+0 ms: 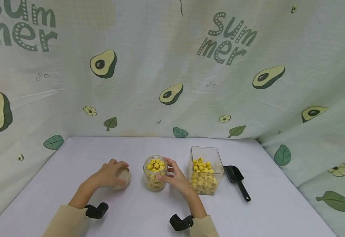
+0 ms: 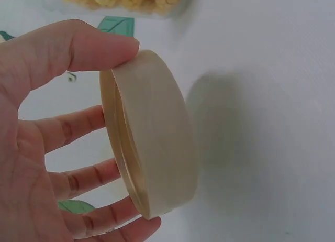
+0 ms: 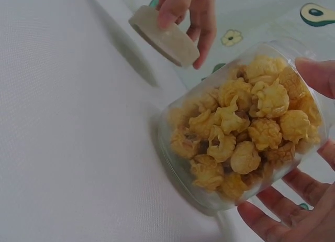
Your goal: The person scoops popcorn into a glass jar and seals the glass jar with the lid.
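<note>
My left hand [image 1: 108,174] holds a beige round lid [image 2: 165,137] by its edge, thumb on one side and fingers on the other. The lid is tilted a little over the table, left of the jar, its hollow underside partly visible in the left wrist view. A clear glass jar [image 1: 154,185] stands uncovered on the table, filled with yellow popcorn [image 3: 246,129]. My right hand [image 1: 178,179] grips this jar from its right side, with the thumb near the rim and the fingers around the far side.
Right of the jar stands a clear square container [image 1: 207,154] partly filled with popcorn. A black scoop [image 1: 237,179] lies beside it. The white-covered table [image 1: 136,217] backs onto a printed cloth [image 1: 142,65] with avocados.
</note>
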Demonstrator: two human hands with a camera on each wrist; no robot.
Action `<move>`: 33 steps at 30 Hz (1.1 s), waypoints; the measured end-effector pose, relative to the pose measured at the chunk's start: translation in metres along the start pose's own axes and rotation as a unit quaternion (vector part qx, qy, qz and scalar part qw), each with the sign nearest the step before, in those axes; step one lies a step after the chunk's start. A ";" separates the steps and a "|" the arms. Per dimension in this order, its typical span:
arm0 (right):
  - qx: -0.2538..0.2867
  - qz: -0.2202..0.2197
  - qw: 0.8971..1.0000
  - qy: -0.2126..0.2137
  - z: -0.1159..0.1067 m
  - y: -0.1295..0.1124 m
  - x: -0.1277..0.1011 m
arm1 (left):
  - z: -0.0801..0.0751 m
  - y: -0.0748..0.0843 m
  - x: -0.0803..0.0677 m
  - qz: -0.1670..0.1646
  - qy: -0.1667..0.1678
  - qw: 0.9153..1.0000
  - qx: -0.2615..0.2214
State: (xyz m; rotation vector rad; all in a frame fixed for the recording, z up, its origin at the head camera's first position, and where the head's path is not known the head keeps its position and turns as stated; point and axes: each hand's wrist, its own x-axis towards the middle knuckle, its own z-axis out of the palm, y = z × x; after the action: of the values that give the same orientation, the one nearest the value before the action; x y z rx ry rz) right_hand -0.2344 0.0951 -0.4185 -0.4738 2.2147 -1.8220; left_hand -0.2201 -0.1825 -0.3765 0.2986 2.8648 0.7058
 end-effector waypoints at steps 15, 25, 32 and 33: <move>0.009 0.000 1.000 0.002 0.002 -0.004 -0.002 | -0.013 0.025 0.000 0.053 0.064 0.991 -0.108; 0.011 0.004 1.000 0.007 0.001 -0.004 -0.003 | -0.018 0.046 -0.001 0.062 0.122 0.974 -0.179; 0.011 0.004 1.000 0.007 0.000 -0.002 -0.002 | -0.016 0.058 0.005 0.085 0.152 0.954 -0.243; 0.012 0.005 1.000 0.008 0.000 -0.002 -0.002 | -0.016 0.060 0.006 0.090 0.153 0.951 -0.254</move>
State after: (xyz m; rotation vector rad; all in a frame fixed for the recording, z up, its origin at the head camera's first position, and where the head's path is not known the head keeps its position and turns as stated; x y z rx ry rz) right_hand -0.2325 0.0952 -0.4169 -0.4428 2.2001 -1.8505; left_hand -0.2205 -0.1357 -0.3349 0.4044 2.8076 1.6100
